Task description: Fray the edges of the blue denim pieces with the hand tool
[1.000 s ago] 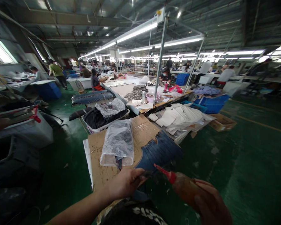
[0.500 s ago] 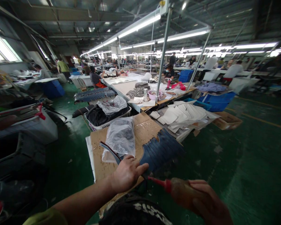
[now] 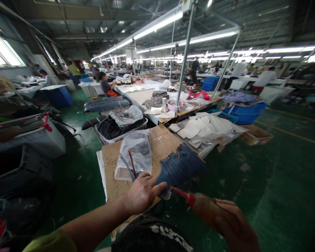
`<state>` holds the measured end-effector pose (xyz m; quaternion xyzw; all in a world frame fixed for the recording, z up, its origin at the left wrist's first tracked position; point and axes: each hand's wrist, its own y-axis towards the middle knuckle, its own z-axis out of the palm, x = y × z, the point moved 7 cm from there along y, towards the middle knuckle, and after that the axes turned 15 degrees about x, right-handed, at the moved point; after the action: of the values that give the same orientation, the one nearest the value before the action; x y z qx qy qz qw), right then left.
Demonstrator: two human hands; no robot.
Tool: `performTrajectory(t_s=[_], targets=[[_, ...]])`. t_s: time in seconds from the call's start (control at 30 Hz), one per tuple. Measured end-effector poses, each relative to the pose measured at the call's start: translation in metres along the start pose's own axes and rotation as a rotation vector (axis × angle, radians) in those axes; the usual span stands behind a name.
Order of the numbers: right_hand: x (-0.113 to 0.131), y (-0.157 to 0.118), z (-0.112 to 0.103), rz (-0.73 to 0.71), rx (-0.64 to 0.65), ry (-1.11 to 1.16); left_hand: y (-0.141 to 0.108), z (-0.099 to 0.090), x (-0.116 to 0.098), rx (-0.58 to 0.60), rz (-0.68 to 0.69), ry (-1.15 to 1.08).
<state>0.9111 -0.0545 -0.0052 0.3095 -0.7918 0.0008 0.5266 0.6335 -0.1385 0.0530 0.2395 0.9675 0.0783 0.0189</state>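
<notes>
My left hand (image 3: 144, 193) is closed on a dark blue strap (image 3: 126, 163) above the cardboard. Behind the hand the strap splits into two thin ends, one blue-grey and one brown. Past my thumb, a flat blue end shows a pale, shiny edge. My right hand (image 3: 235, 220) is wrapped round a brownish glue bottle (image 3: 208, 209), tilted with its red nozzle pointing left. The nozzle tip is close to the strap's near end; I cannot tell whether they touch. Overlapping dark blue pieces (image 3: 182, 166) lie fanned out just beyond my hands.
Under the work is a cardboard-topped table (image 3: 164, 138) with a clear plastic bag (image 3: 136, 154) on it. Behind stand a white basket (image 3: 120, 138) of black material and a pile of white sheets (image 3: 207, 126). A metal post (image 3: 185, 59) rises from the long table; people sit farther off.
The strap's far ends have parted into two strips. The bottle's nozzle has moved slightly right and up, and the strap's near end now shows more of its flat blue face.
</notes>
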Motion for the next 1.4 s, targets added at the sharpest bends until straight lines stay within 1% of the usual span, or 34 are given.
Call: performTrajectory(t_s=[0.1, 0.2, 0.33, 0.43, 0.5, 0.6, 0.7, 0.77, 0.83, 0.93, 1.0, 1.07, 1.13, 1.2, 1.27, 1.33, 1.4], targets=[[-0.002, -0.003, 0.008, 0.115, -0.006, 0.121, -0.001, -0.001, 0.0, -0.011, -0.003, 0.004], [-0.005, -0.01, 0.022, 0.211, 0.04, 0.263, -0.003, 0.0, 0.002, -0.002, -0.026, 0.006], [-0.003, -0.017, 0.034, 0.201, 0.109, 0.407, -0.005, 0.003, 0.004, 0.014, -0.03, 0.001], [-0.004, -0.017, 0.033, 0.213, 0.088, 0.475, -0.007, 0.004, 0.004, -0.007, -0.025, 0.011], [-0.008, -0.016, 0.03, 0.244, 0.051, 0.45, -0.007, 0.005, 0.004, -0.007, -0.022, 0.007], [-0.019, -0.015, 0.026, 0.267, 0.029, 0.337, -0.008, 0.005, 0.004, -0.007, -0.023, -0.004], [-0.027, -0.015, 0.02, 0.207, -0.004, 0.21, -0.009, 0.005, 0.005, -0.016, -0.028, -0.01], [-0.027, -0.015, 0.019, 0.16, 0.003, 0.155, -0.01, 0.007, 0.006, -0.013, -0.025, -0.019], [-0.025, -0.015, 0.021, 0.157, 0.018, 0.159, -0.01, 0.01, 0.007, -0.003, -0.031, -0.026], [-0.023, -0.017, 0.031, 0.223, 0.05, 0.237, -0.01, 0.012, 0.009, 0.01, -0.049, -0.024], [-0.02, -0.018, 0.04, 0.234, 0.116, 0.289, -0.01, 0.013, 0.01, 0.023, -0.05, -0.023], [-0.018, -0.019, 0.047, 0.205, 0.177, 0.327, -0.01, 0.013, 0.011, 0.03, -0.046, -0.019], [-0.021, -0.021, 0.048, 0.201, 0.165, 0.392, -0.011, 0.013, 0.011, 0.027, -0.049, -0.016], [-0.029, -0.022, 0.046, 0.247, 0.09, 0.453, -0.011, 0.014, 0.013, 0.018, -0.057, -0.02], [-0.036, -0.021, 0.043, 0.294, 0.039, 0.438, -0.011, 0.014, 0.013, 0.002, -0.061, -0.026], [-0.035, -0.018, 0.043, 0.279, 0.07, 0.347, -0.01, 0.014, 0.014, -0.004, -0.058, -0.03], [-0.029, -0.015, 0.046, 0.222, 0.122, 0.28, -0.009, 0.016, 0.014, 0.001, -0.052, -0.029]])
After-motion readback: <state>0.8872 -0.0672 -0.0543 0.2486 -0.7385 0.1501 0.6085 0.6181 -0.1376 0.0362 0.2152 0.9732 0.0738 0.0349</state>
